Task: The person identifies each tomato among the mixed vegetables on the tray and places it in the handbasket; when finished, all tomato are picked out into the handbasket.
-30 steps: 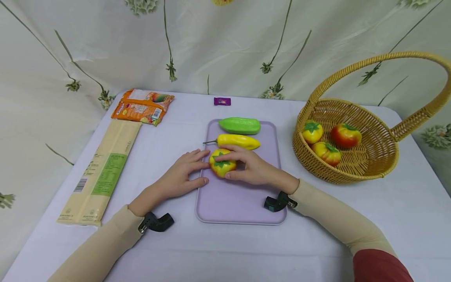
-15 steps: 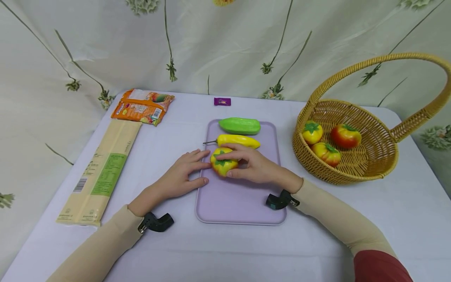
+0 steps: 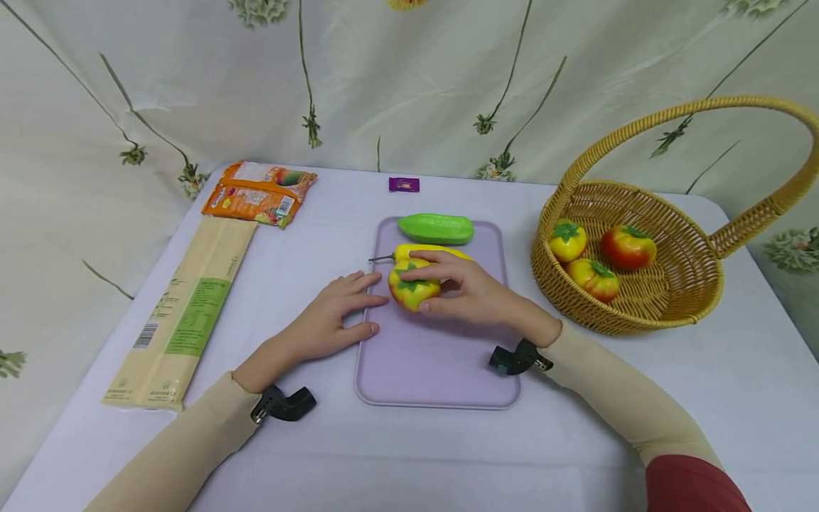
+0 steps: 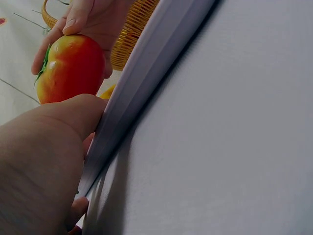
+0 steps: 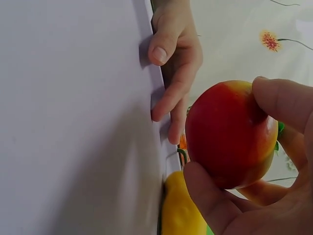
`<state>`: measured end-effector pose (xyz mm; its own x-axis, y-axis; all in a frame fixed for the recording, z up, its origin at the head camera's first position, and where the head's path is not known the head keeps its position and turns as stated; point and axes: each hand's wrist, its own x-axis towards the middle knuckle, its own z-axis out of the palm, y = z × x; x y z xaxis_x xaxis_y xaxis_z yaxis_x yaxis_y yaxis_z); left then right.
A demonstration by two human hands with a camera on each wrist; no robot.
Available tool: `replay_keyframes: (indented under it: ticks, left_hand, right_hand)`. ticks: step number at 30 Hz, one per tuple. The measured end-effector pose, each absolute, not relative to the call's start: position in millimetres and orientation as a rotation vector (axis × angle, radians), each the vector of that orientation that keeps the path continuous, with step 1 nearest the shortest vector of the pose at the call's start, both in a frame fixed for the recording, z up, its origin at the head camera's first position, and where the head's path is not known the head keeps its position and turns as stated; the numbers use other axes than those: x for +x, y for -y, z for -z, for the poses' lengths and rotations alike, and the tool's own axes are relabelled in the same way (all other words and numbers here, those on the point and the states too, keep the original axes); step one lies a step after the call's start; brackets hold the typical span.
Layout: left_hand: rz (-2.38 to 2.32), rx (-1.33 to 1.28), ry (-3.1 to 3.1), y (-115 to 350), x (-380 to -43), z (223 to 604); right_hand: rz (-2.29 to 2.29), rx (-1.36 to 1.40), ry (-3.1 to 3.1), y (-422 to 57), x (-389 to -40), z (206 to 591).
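In the head view my right hand [image 3: 472,293] grips a yellow-and-red tomato [image 3: 409,293] with a green leafy top. The right wrist view shows the tomato [image 5: 225,139] pinched between thumb and fingers, above the lilac tray [image 3: 435,370]. My left hand [image 3: 329,320] lies with fingers extended over the tray's left edge, near the tomato. A yellow pepper [image 3: 406,252] with a thin stem lies on the tray just behind, partly covered by my right hand. Beyond it on the tray is a green cucumber-like vegetable [image 3: 435,228].
A wicker basket [image 3: 672,316] with a tall handle stands at right, holding three tomatoes [image 3: 628,247]. At left lie a long beige packet [image 3: 185,313] and an orange snack bag [image 3: 261,193]. A small purple wrapped sweet [image 3: 404,185] lies behind the tray.
My right hand has lifted the tomato off the tray and shifted it slightly right and away from me, over part of the yellow pepper. My left hand has stayed in place.
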<state>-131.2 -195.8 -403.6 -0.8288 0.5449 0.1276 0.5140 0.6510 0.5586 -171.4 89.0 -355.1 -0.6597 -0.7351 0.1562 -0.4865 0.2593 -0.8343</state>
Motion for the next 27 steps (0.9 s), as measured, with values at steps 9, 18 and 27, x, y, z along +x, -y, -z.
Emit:
replay_keyframes:
  ticks: [9, 18, 27]
  left_hand:
    - [-0.939, 0.888, -2.8, 196, -130, 401]
    - [-0.935, 0.884, -2.793, 196, -129, 401]
    - [-0.939, 0.898, -2.792, 196, -129, 401]
  right_hand:
    - [1.355, -1.168, -2.277, -96, -172, 346]
    - [1.324, -1.15, -2.343, -125, -167, 325]
    - [1.277, -1.064, -2.464, -164, -159, 316]
